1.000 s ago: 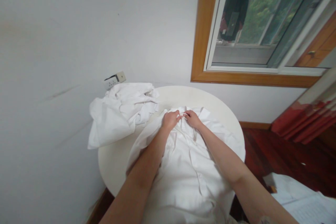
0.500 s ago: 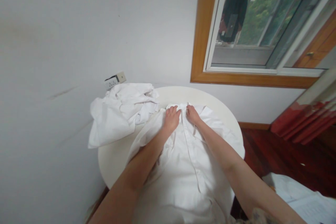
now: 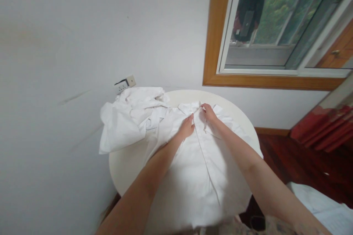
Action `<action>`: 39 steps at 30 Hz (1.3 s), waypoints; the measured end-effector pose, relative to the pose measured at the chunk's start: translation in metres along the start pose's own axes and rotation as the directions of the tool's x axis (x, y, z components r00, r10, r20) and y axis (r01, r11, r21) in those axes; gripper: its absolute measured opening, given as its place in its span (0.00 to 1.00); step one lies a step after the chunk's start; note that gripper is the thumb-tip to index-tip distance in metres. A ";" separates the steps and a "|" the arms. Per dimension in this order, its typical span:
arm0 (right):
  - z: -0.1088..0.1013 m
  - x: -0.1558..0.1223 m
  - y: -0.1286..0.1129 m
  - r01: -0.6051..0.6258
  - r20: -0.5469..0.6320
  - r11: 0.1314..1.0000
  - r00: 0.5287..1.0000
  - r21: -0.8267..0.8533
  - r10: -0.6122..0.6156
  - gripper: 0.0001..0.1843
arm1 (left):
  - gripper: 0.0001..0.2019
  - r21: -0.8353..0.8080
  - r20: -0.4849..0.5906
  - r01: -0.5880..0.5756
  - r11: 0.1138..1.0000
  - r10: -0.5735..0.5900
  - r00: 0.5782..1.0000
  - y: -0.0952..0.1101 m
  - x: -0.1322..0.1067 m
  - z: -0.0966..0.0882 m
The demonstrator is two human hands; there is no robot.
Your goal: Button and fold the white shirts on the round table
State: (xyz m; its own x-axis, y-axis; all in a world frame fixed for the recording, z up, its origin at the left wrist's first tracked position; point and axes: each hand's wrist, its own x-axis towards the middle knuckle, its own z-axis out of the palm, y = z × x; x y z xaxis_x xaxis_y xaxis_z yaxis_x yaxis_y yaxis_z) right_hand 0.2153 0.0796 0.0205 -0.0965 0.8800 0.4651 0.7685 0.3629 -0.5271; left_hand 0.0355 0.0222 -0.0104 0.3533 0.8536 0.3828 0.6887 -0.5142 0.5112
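Observation:
A white collared shirt [image 3: 190,176] lies front side up on a round white table [image 3: 125,169], its front placket running down toward me. My left hand [image 3: 187,126] closes on the placket edge just below the collar. At the right side of the collar [image 3: 189,108], my right hand [image 3: 209,112] pinches the fabric between thumb and fingers. The shirt's lower part hangs over the near edge of the table. To the left, a heap of crumpled white cloth [image 3: 124,125] rests on the table, apart from both hands.
The table stands against a white wall [image 3: 82,36] with a socket [image 3: 121,87] behind the cloth heap. A wood-framed window [image 3: 217,44] is at the upper right. Red curtain [image 3: 325,128] hangs at the right, and a white item [image 3: 320,205] sits low at the lower right.
My left hand has slid down from the collar toward me, and my right hand has shifted slightly up and right. The collar shows more, and the shirt front lies smoother.

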 end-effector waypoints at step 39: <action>0.012 -0.061 -0.030 0.034 0.100 0.990 0.995 -0.135 -0.021 0.11 | 0.08 0.232 -0.113 0.058 0.971 -0.032 0.993 -0.007 0.022 0.003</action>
State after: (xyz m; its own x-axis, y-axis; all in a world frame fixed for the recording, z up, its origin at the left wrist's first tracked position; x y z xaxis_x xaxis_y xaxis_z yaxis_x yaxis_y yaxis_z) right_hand 0.1899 0.0190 -0.0004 -0.1750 0.8984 0.4029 0.8433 0.3480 -0.4096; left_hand 0.0399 0.0454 -0.0075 0.2572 0.8550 0.4504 0.8362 -0.4305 0.3396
